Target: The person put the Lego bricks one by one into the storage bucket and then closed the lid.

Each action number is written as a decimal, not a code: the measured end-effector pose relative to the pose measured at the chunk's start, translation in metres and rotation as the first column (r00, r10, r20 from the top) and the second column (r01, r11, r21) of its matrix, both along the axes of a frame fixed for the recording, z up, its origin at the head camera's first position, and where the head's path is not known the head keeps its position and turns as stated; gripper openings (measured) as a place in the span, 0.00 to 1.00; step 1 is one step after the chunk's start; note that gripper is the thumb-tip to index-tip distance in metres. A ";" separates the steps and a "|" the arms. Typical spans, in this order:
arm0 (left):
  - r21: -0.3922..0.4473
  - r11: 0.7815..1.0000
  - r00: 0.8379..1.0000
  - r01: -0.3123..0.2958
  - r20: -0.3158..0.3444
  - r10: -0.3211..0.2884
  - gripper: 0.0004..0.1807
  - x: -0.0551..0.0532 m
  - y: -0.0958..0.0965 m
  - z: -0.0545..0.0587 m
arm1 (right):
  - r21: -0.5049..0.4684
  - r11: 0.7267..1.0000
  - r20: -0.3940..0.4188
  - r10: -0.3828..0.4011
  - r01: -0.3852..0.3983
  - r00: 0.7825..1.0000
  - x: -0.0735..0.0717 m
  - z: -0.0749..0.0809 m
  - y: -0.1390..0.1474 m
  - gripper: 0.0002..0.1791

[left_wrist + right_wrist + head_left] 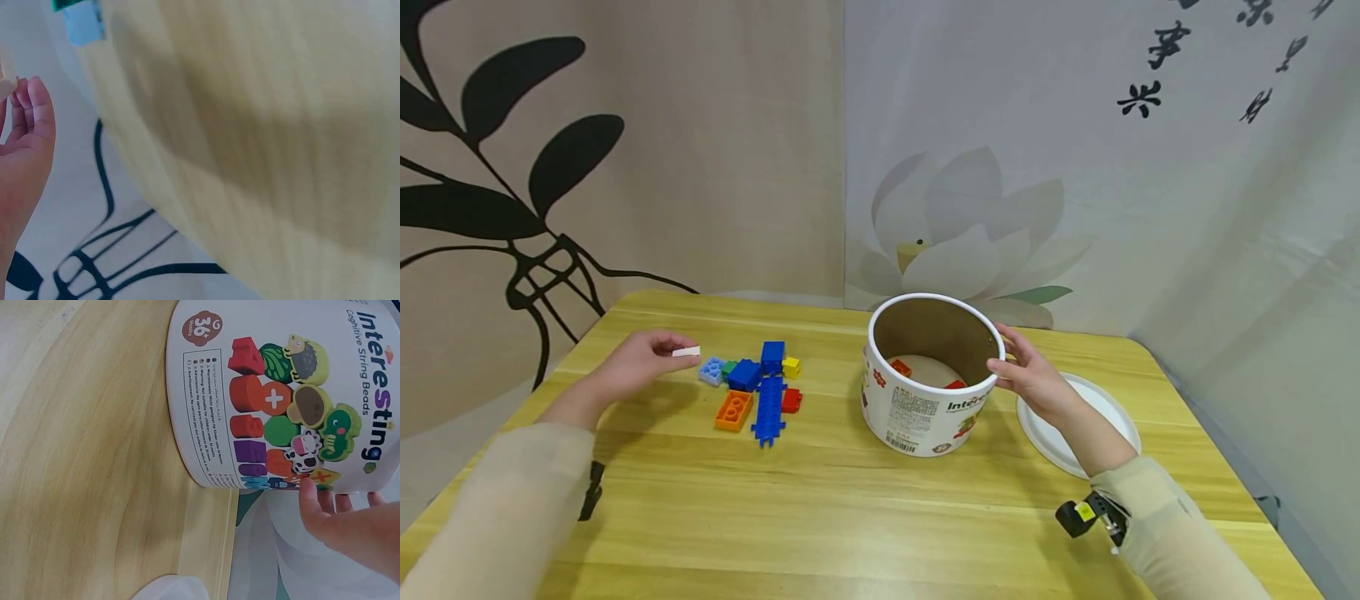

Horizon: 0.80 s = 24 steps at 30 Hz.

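Note:
In the head view my left hand (643,362) pinches a small white block (686,352) above the table's left side. Beside it lies a cluster of building bricks: a light blue brick (711,372), dark blue bricks (744,375), a yellow brick (791,367), an orange brick (733,411), a red brick (792,400) and a long blue track-like piece (769,410). My right hand (1033,379) holds the right rim of a round white bucket (917,417), thumb at the lip and fingers along the outer wall. Red and orange pieces (902,367) lie inside the bucket.
A round white lid (1112,408) lies flat on the wooden table (820,517), right of the bucket and partly behind my right forearm. A printed curtain (737,167) hangs behind the table's back edge.

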<state>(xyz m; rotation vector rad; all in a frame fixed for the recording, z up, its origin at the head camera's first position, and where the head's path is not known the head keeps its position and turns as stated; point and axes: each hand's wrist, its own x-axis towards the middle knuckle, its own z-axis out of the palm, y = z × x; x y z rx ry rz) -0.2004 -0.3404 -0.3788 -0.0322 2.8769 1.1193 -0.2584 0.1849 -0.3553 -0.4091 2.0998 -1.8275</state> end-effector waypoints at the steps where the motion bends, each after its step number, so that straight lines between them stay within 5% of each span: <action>1: 0.001 1.000 1.000 0.001 -0.003 -0.001 0.32 -0.001 0.002 0.003 | 0.001 1.000 0.002 -0.001 0.001 1.000 0.000 0.000 0.000 0.41; 24: 0.059 0.987 0.985 0.150 -0.093 -0.144 0.25 -0.032 0.084 0.080 | 0.010 1.000 -0.007 0.004 -0.004 1.000 -0.001 -0.001 0.001 0.40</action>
